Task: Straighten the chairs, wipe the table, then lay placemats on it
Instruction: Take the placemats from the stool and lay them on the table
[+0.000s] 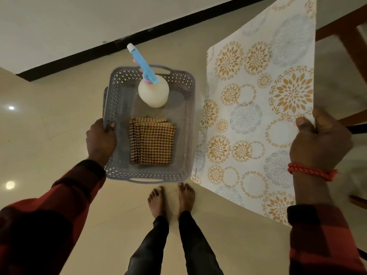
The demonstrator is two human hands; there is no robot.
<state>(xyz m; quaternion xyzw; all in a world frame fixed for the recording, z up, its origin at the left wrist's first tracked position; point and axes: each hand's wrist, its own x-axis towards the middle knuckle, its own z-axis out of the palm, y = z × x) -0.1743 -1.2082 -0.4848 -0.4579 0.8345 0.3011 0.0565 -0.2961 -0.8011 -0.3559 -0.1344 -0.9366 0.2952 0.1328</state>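
Observation:
My left hand (101, 141) grips the left rim of a grey perforated basket (184, 120) held above the floor. Inside the basket stands a white spray bottle (154, 94) with a blue nozzle, and a folded checked cloth (153, 142) lies nearer me. My right hand (319, 143) pinches the right edge of a white placemat (258, 120) printed with gold and grey flower circles. The placemat hangs in the air to the right of the basket. No table top shows in this view.
Wooden chair parts (345, 32) show at the far right behind the placemat. A wall with a dark skirting board (99, 48) runs across the top. My bare feet (171, 199) stand on the glossy tiled floor below the basket.

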